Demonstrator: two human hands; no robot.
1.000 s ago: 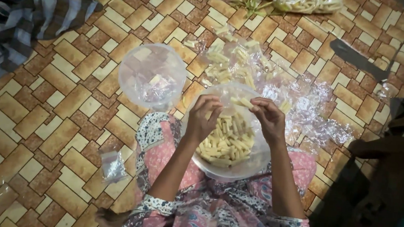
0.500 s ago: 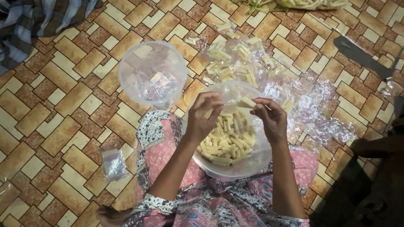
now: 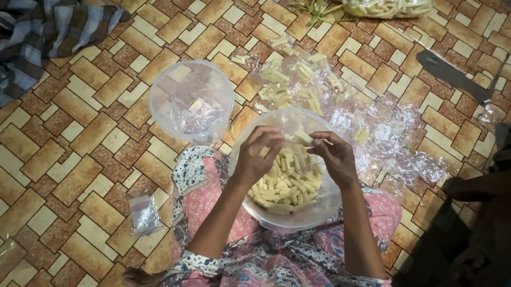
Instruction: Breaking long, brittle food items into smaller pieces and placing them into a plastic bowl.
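From the head camera, looking straight down: the person sits on the tiled floor (image 3: 53, 164) with a clear plastic bowl (image 3: 323, 212) on the lap, in the centre of the frame, half full of pale yellow sticks (image 3: 285, 185). Both hands are raised over the bowl's upper rim. The left hand (image 3: 257, 156) and the right hand (image 3: 334, 157) meet with fingertips pinched narrow around one small stick piece (image 3: 302, 137), which seems to sit inside a thin clear bag; the film is hard to make out.

I'd say the main risk is that piece slipping from such a light pinch and dropping onto the floor instead of back into the bowl. The bowl rests only on fabric-covered knees, so a shift of the legs could tip it and spill the lot.

Above it, small filled packets (image 3: 290, 82) lie on loose crinkled plastic (image 3: 389, 142); a knee or elbow could scatter them. The empty clear bowl (image 3: 167, 109), left of centre, stands apart.
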